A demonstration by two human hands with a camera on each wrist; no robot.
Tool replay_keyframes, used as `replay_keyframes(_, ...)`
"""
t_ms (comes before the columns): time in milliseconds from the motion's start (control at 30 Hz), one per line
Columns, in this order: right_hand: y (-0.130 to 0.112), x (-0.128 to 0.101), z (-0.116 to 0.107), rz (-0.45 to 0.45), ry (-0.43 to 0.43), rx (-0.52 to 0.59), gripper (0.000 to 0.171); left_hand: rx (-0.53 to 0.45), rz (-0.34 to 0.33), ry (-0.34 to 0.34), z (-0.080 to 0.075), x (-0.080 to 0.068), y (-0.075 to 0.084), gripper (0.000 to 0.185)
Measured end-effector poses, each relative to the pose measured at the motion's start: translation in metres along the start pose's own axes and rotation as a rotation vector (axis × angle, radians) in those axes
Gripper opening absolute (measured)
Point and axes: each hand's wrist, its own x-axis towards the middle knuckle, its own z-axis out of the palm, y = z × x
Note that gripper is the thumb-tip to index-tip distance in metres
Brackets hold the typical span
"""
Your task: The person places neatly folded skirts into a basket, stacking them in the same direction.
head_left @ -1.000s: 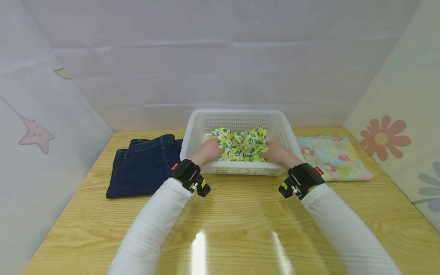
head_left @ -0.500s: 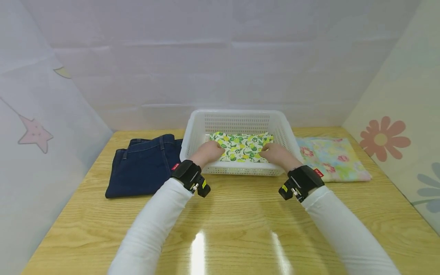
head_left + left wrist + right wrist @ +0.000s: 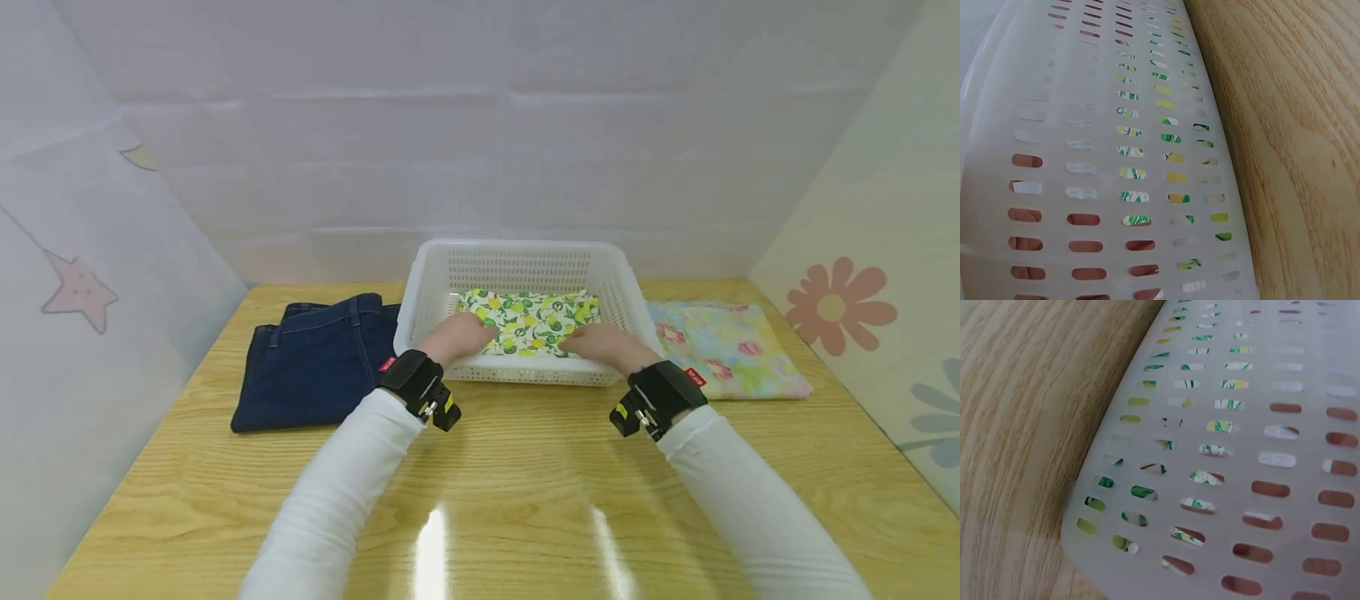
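Left to right: folded dark jeans (image 3: 315,360) lie on the wooden table (image 3: 517,467), just beside the white slotted basket (image 3: 517,260). Left hand (image 3: 456,335) reaches over the near wall, fingers flat on the left end of the lemon-print cloth (image 3: 534,318); looks relaxed, not gripping. The cloth lies folded flat on the basket floor, also visible through the wall slots (image 3: 1132,173) in both wrist views. Right hand (image 3: 600,342) mirrors it on the right end, fingers straight, pressing. Floral folded fabric (image 3: 723,346) lies on the table right of the basket. Judgement: the cloth is thin, light, soft, not fragile; it will sag and unfold if lifted by one corner, so pinch both short ends through all layers.
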Motion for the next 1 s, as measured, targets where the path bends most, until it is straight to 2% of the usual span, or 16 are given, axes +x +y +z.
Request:
replay_keyframes(100, 0.001, 0.0, -0.001, 0.0, -0.103, -0.011, 0.066, 0.011, 0.026, 0.011, 0.001, 0.001, 0.001, 0.045)
replay_keyframes(167, 0.002, 0.001, -0.002, 0.001, -0.128, -0.006, 0.066, 0.009, 0.032, 0.027, 0.002, 0.003, 0.001, 0.042)
replay_keyframes(333, 0.002, 0.002, 0.0, -0.003, -0.051, -0.02, 0.066, 0.0, 0.016, 0.058, 0.002, 0.004, -0.001, 0.041)
replay_keyframes(400, 0.001, 0.001, 0.002, -0.038, 0.042, -0.005, 0.064, -0.005, 0.02, 0.081, 0.002, 0.003, -0.001, 0.041)
replay_keyframes(467, 0.001, -0.001, 0.006, -0.106, 0.179, 0.012, 0.058, -0.021, 0.043, 0.131, 0.002, 0.001, -0.001, 0.042)
replay_keyframes(567, -0.001, -0.006, 0.013, -0.248, 0.415, 0.023, 0.043, -0.066, 0.096, 0.262, 0.003, -0.003, -0.001, 0.039)
replay_keyframes(700, -0.001, -0.014, 0.024, -0.442, 0.674, -0.068, 0.024, -0.104, 0.205, 0.417, 0.005, -0.013, 0.001, 0.037)
replay_keyframes(867, 0.003, -0.019, 0.034, -0.635, 0.898, -0.175, 0.01, -0.072, 0.395, 0.568, 0.009, -0.03, 0.006, 0.029)
replay_keyframes(1000, 0.004, -0.024, 0.041, -0.719, 0.983, -0.222, 0.01, -0.058, 0.504, 0.674, 0.016, -0.046, 0.006, 0.022)
